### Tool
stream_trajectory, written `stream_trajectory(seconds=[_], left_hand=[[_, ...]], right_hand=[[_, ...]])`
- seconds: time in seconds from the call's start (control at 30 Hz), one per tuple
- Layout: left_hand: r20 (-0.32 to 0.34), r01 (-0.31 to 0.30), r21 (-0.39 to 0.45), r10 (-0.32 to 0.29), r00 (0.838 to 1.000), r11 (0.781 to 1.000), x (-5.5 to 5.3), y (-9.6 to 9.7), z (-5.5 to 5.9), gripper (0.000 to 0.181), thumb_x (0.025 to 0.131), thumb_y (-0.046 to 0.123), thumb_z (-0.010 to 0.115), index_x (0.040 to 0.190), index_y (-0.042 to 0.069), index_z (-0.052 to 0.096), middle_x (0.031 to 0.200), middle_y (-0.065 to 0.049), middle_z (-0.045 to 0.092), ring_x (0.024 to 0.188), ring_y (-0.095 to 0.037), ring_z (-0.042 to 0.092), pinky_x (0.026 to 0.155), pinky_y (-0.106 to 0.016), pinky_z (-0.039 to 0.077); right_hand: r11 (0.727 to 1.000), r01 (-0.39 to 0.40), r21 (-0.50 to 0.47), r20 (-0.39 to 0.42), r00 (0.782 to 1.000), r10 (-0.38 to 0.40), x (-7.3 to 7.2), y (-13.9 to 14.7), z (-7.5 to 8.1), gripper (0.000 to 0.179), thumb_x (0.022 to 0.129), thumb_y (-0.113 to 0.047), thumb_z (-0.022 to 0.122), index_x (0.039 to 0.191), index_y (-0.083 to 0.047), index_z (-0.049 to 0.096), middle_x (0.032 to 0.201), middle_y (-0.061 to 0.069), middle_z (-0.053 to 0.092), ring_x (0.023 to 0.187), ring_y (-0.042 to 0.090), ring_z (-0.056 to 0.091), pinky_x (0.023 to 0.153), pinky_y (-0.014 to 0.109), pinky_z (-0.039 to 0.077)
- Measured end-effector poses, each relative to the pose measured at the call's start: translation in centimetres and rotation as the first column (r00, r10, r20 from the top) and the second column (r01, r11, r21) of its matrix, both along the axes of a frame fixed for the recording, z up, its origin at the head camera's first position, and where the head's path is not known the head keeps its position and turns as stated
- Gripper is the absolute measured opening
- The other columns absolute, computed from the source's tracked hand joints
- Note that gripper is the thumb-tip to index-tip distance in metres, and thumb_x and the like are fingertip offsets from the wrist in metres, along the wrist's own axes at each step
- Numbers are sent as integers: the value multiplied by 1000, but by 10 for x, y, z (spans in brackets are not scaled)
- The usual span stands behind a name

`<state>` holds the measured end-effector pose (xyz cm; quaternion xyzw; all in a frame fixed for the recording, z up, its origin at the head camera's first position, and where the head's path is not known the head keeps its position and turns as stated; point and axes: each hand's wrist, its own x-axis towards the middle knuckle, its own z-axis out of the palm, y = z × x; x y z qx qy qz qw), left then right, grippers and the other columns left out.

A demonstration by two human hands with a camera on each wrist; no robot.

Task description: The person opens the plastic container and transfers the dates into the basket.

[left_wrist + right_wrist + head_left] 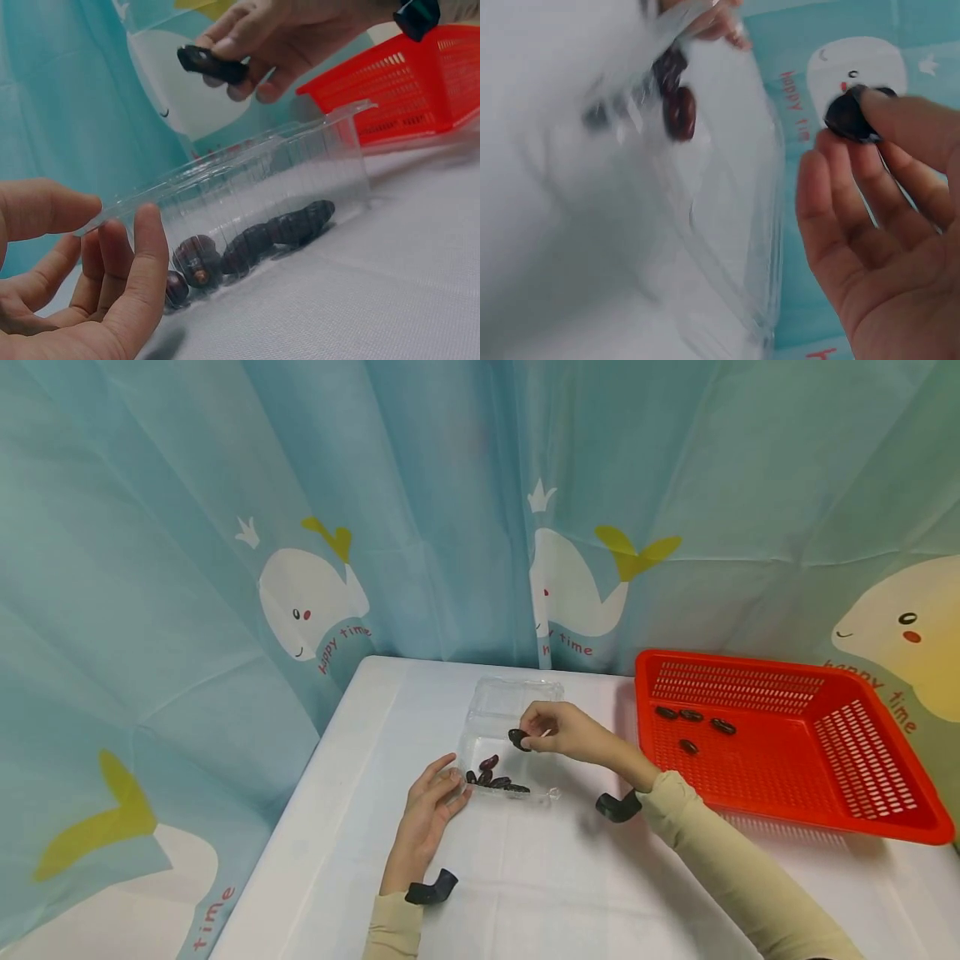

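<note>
My right hand (566, 732) pinches a dark, glossy, oval date (199, 63) between thumb and fingertips, raised over the clear plastic box (543, 771). The box stands with its hinged lid (512, 693) folded back toward the curtain. Several more dates (486, 777), dark reddish-brown and wrinkled, lie along its near left side. At the box's near left corner, my left hand (427, 810) grips the rim, thumb above and fingers below. The right wrist view shows a reddish date (679, 114) through the clear wall.
A red plastic basket (757, 789) with slotted walls stands on the right of the white-covered table (360, 760). Several dates (690, 716) lie at its left end. A blue curtain with whale prints (450, 527) hangs behind the table.
</note>
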<state>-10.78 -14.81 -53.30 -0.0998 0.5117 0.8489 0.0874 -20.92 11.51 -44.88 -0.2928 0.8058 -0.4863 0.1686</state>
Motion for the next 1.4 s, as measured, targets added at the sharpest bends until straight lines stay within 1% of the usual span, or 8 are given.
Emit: stream_trajectory(seconds=[0.1,0.2,0.37,0.57,0.83,1.0,1.17,1.4], left_hand=[[2,0,1,0,1000,1000,0,0,0,50,97,7,58,145,9,43,109,-4,54,98,-12,58,97,-33,57],[6,2,-2,-2,1000,1000,1,0,-1,50,97,8,58,145,9,43,110,-4,54,97,-11,58,97,-34,56],[10,5,1,-5,1000,1000,2,-1,-1,51,97,10,59,145,9,42,109,-3,54,97,-11,58,98,-34,56],[8,2,16,-2,1000,1000,2,-1,0,53,96,10,61,145,9,42,103,0,56,96,-11,58,98,-34,56],[2,5,17,-5,1000,1000,0,0,0,54,96,10,61,146,9,41,102,2,55,97,-11,57,97,-33,56],[10,5,24,-5,1000,1000,1,0,2,54,96,9,60,146,9,41,101,2,55,96,-12,58,97,-32,56],[-4,13,29,-13,1000,999,1,-1,2,54,97,9,59,147,6,39,101,1,56,95,-12,59,98,-33,56],[5,4,25,-5,1000,1000,0,0,1,52,97,9,59,145,9,42,101,1,57,95,-11,58,98,-33,56]], right_hand=[[991,81,-111,110,992,-69,1,2,-1,17,88,-12,73,102,-8,64,92,10,69,85,30,67,77,35,62],[964,172,-204,205,970,-130,2,4,-1,22,89,-12,72,106,-3,62,94,10,69,87,34,68,78,37,63],[902,297,-314,326,926,-191,3,8,2,29,90,-14,71,113,-1,58,99,4,68,88,21,69,81,34,63],[810,373,-453,452,879,-152,5,15,11,18,92,-8,67,109,-7,61,95,-1,68,83,11,67,78,27,62],[700,426,-573,526,846,-84,6,37,25,17,97,-3,57,114,-10,60,97,-2,70,85,11,67,81,23,61],[647,458,-609,556,828,-63,4,58,32,26,99,-2,54,124,-10,55,99,-2,69,86,13,68,83,23,61],[629,469,-620,544,835,-85,3,82,40,32,100,-4,53,131,-9,52,97,-1,66,88,16,66,84,23,60],[555,482,-679,545,836,-59,1,117,49,31,100,3,49,128,-6,55,94,3,69,85,18,68,83,26,61]])
